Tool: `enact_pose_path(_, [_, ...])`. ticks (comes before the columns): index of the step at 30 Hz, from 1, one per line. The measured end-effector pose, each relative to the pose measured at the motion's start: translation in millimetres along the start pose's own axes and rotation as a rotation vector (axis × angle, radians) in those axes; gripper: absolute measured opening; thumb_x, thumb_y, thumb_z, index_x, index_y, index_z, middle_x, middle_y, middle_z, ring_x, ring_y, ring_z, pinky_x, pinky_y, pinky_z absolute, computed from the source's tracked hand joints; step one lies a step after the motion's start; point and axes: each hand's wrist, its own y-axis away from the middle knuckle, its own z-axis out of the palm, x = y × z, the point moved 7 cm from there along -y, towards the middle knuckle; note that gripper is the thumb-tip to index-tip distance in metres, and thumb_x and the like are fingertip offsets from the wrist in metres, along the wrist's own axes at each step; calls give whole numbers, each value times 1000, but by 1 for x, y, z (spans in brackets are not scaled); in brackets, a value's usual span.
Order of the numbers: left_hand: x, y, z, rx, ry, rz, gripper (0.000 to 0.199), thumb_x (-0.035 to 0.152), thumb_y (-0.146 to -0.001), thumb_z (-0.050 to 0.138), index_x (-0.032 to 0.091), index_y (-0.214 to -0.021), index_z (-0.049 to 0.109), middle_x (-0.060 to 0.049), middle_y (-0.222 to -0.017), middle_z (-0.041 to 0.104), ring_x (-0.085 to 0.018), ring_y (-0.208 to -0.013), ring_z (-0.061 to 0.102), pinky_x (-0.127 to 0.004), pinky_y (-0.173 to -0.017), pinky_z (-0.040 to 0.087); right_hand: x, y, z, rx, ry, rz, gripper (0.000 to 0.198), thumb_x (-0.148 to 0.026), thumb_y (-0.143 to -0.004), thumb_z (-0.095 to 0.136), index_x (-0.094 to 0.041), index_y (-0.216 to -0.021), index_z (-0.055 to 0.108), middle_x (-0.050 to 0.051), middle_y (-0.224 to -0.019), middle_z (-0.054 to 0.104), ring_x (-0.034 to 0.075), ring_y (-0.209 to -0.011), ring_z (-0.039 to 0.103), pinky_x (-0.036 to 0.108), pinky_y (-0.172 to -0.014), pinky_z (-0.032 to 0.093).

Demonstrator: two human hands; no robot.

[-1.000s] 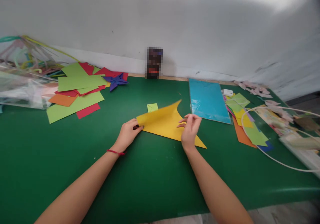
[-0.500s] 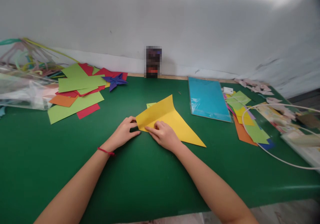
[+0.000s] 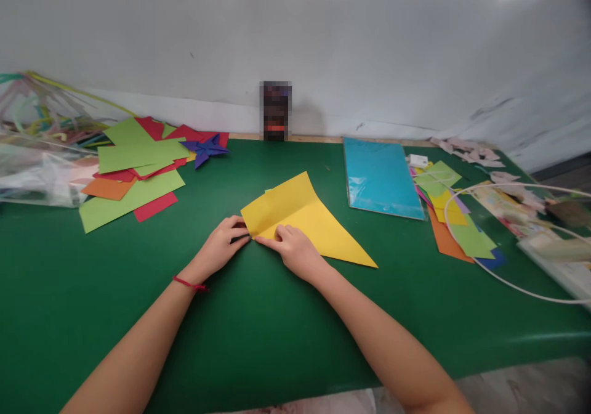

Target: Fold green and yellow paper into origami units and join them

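Yellow paper (image 3: 295,212) lies mid-way on the tabletop (image 3: 253,328), blue packet (image 3: 383,177) at two o'clock. Left hand (image 3: 218,247): grip slightly parted at paper's eight-o'clock corner; pinch unclear. Right hand (image 3: 298,252): index outstretched on paper, grip clasping nothing.

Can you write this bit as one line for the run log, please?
left hand: at left end of yellow paper | right hand: on paper, finger pointing left | farther back: purple star, blue packet

Yellow sheet (image 3: 295,201): we see matt paper
Pack (image 3: 383,177): glossy plastic
Table (image 3: 277,334): smooth, faintly shiny
Bag (image 3: 46,177): crinkled, glossy plastic
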Motion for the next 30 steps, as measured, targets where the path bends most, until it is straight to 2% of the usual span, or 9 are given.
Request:
enact_pose_path(6, [0,-1,1,-33,10,-24,28,28,-86,48,28,-111,62,-5,-121,51,-23,-111,47,-43,-99,38,-4,-1,3,-17,14,16,47,-7,-88,39,-32,-126,50,6,-82,47,17,-70,38,29,-65,33])
enact_pose_path(10, [2,1,6,-68,-22,-17,38,19,-86,43,29,-121,54,-6,-126,49,-24,-115,43,-46,-100,36,-5,-1,4,-16,0,48,42,-10,-89,39,-29,-124,53,6,-83,49,17,-73,40,29,-67,34])
enact_pose_path(15, [2,7,9,-36,-55,14,40,13,-86,40,30,-118,58,-5,-128,50,-24,-115,44,-47,-99,37,-5,-1,5,0,-9,71,44,-9,-88,41,-31,-123,54,6,-82,50,18,-73,42,29,-67,35])
enact_pose_path(19, [5,12,8,-22,-45,40,40,14,-87,39,30,-118,58,-3,-133,47,-23,-120,42,-47,-101,36,-5,-1,5,6,-3,84,50,-7,-86,40,-34,-127,49,5,-82,49,18,-73,43,29,-68,36])
enact_pose_path(25, [6,18,8,-66,-36,22,41,18,-90,35,28,-127,49,-4,-140,40,-22,-128,36,-46,-106,32,-8,-3,1,-14,17,88,42,-12,-88,42,-33,-123,53,7,-83,50,19,-74,44,31,-68,36])
enact_pose_path(30, [5,18,10,-90,-67,19,38,17,-90,36,27,-121,55,-3,-143,36,-22,-132,30,-46,-109,28,-6,-1,1,13,-14,111,47,-7,-86,41,-33,-124,52,6,-82,49,18,-73,43,30,-67,36])
